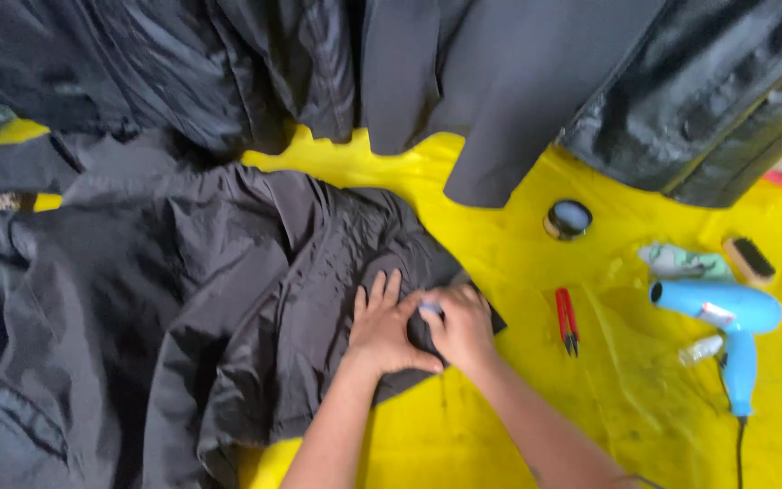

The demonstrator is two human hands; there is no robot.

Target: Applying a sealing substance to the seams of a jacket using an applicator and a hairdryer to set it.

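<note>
Hands at lower centre of the frame: left hand (380,328) flat, fingers spread, pinning the dark jacket (183,308) on the yellow tabletop (518,244); right hand (460,328) pinches a small pale piece (430,310). Keeping fabric taut should aid precision.

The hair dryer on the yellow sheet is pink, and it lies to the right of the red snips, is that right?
Not quite. The head view shows the hair dryer is light blue, not pink. The rest holds: it lies on the yellow sheet, to the right of the red snips.
</note>
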